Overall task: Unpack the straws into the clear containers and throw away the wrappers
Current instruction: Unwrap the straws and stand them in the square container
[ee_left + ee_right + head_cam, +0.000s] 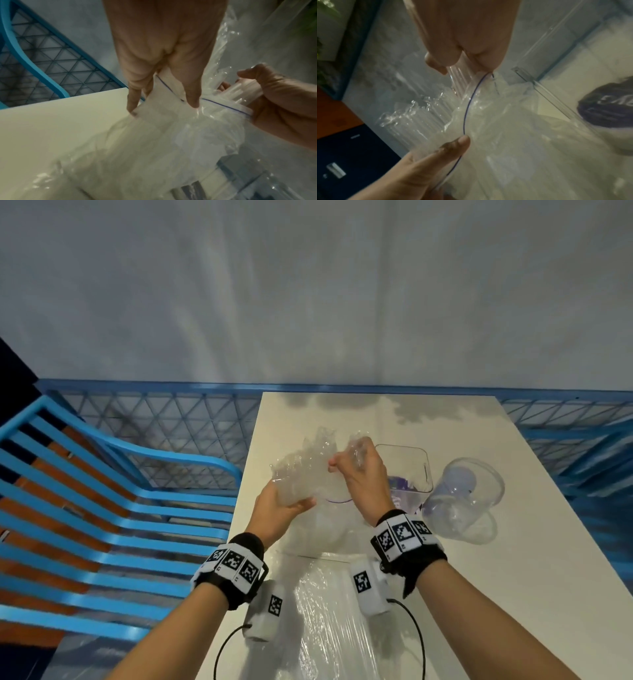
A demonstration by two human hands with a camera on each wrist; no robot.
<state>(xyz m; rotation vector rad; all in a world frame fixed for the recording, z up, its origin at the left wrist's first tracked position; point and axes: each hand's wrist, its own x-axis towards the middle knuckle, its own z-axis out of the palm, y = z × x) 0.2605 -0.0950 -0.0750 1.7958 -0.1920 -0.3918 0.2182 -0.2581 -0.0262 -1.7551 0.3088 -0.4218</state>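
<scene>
A clear zip bag (pixel 308 508) with a blue seal line (pixel 223 105) hangs above the white table (pixel 513 559). My left hand (pixel 284 505) pinches the bag's mouth edge (pixel 171 97), thumb on the seal line (pixel 462 142). My right hand (pixel 352 470) grips a bundle of clear straws (pixel 458 79) at the bag's mouth. The straws' far end sits in crinkled clear wrapper (pixel 318 446) (pixel 406 116). A clear rectangular container (pixel 411 460) stands just right of my hands, with something purple inside. A round clear container (pixel 469 494) lies on its side further right.
Another sheet or bag of clear plastic (pixel 329 621) lies on the table below my wrists. A blue slatted chair (pixel 102 491) stands left of the table. Blue mesh fencing (pixel 171 419) runs behind, and the table's right part is bare.
</scene>
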